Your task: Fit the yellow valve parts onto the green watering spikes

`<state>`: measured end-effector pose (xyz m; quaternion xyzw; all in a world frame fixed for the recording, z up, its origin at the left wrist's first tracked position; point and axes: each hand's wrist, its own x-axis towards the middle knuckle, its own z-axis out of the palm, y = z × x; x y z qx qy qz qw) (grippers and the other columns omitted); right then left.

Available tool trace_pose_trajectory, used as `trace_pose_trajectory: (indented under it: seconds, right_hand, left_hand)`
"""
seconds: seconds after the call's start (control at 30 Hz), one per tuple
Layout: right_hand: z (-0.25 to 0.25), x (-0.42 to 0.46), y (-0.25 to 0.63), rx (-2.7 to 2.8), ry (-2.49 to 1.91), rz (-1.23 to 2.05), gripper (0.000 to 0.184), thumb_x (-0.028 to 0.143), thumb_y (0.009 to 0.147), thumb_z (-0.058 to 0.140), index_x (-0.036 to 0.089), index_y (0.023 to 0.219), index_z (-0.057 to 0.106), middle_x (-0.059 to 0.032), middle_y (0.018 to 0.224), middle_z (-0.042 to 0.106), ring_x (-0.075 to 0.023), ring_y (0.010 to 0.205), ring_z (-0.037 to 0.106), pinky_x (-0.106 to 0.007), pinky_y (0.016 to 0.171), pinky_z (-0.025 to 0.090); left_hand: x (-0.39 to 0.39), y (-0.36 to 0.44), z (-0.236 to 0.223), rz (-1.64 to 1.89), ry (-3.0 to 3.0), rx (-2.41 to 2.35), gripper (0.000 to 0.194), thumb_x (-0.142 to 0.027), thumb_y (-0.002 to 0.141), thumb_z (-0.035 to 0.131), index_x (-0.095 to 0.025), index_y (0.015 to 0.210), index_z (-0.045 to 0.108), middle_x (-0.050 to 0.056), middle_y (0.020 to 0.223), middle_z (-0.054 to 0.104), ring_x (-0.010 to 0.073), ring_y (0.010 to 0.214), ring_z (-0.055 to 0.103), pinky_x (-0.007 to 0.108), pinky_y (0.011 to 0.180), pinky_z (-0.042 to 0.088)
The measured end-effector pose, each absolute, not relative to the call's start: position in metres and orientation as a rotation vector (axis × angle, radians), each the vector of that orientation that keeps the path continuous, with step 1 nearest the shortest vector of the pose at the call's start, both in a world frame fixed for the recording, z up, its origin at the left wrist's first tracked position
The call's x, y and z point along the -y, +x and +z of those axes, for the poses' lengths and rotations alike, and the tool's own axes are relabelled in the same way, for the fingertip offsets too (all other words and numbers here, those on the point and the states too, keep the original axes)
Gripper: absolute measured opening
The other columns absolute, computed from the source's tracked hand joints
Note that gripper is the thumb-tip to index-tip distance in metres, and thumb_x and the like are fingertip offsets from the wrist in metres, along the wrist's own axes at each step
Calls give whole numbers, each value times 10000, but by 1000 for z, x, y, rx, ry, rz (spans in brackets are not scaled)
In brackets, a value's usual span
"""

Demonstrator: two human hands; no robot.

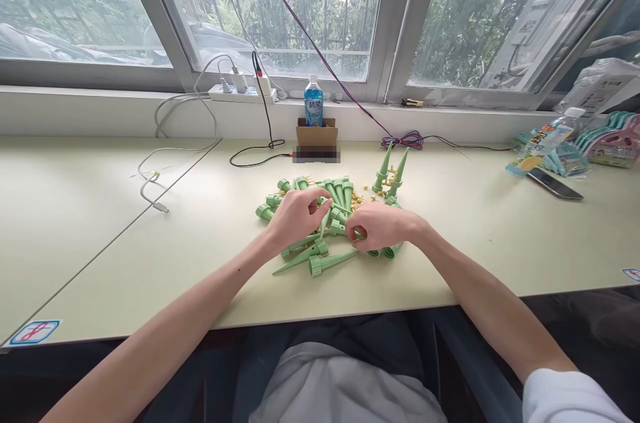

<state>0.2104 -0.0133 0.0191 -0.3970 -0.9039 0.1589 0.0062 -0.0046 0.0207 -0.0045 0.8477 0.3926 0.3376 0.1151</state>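
A loose pile of green plastic plant-watering spikes [303, 255], each with a ribbed cap and a long pointed cone, lies on the table under my hands. My left hand [299, 215] is closed, thumb and forefinger pinched around a green spike [325, 220] over the middle of the pile. Just to the right, my right hand [381, 224] has its fingers curled low among the spikes; whatever is in them is mostly hidden. Small yellow plastic pieces [358, 199] lie scattered behind the hands. Two green spikes [383, 168] stand point up at the pile's right, with yellow pieces on them.
A blue-labelled bottle [313, 103] stands in a cardboard box [317, 135] at the back. Cables [407, 139] run along the window side, near a power strip [243, 91]. To the right lie a phone [555, 184], a tilted bottle [546, 142] and packaged hangers [613, 140].
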Motion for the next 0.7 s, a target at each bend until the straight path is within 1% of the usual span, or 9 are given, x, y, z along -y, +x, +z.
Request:
trace_pose_trajectory:
  seconds: [0.17, 0.27, 0.33, 0.4, 0.47, 0.63, 0.7]
  right_hand:
    - [12, 12, 205, 2650, -1100, 505, 87, 162, 847, 610, 168, 788, 673, 37, 590, 583, -86, 541, 469, -229, 592, 357]
    - [5, 10, 199, 2420, -1050, 446, 94, 176, 891, 594, 168, 827, 662, 47, 581, 567, -82, 534, 453, -227, 608, 376]
    - [-1, 7, 196, 2251, -993, 378, 84, 168, 891, 594, 170, 838, 658, 27, 650, 609, -88, 580, 497, -222, 619, 395]
    - [-6, 5, 193, 2130, -954, 343, 82, 206, 913, 592, 171, 890, 663, 14, 680, 623, -93, 573, 491, -225, 591, 399]
    - [-10, 4, 191, 2043, -933, 306, 104, 245, 929, 588, 174, 892, 655, 5, 701, 635, -95, 567, 491, -227, 578, 410]
    - [-12, 4, 189, 1931, -920, 272, 126, 298, 963, 557, 192, 926, 614, -13, 782, 690, -104, 600, 545, -233, 588, 455]
    - [-12, 4, 188, 1921, -917, 280, 133, 314, 973, 545, 197, 940, 598, -17, 802, 699, -110, 626, 573, -237, 605, 475]
  left_hand:
    - [-19, -4, -3, 995, 2487, -1151, 210, -315, 922, 547, -186, 922, 712, -79, 485, 404, 97, 471, 339, 248, 568, 354]
    - [-20, -3, -2, 1023, 2485, -1148, 192, -290, 918, 550, -184, 911, 710, -67, 512, 453, 98, 492, 377, 247, 584, 372]
    - [-21, -4, -3, 1057, 2488, -1127, 179, -270, 911, 556, -182, 912, 712, -50, 561, 511, 98, 513, 412, 246, 592, 385]
    - [-22, -4, -4, 1086, 2504, -1093, 170, -252, 903, 565, -177, 919, 717, -29, 627, 562, 98, 533, 438, 244, 592, 392]
    - [-23, -4, -5, 1090, 2537, -1043, 165, -244, 893, 579, -173, 933, 722, -11, 680, 588, 101, 550, 452, 243, 583, 393]
    - [-21, -4, -6, 1059, 2649, -885, 109, -190, 858, 601, -169, 858, 708, 4, 712, 575, 108, 588, 460, 238, 578, 390]
    - [-20, -3, -6, 1047, 2682, -829, 94, -181, 856, 607, -171, 863, 700, 3, 718, 572, 110, 597, 457, 239, 582, 386]
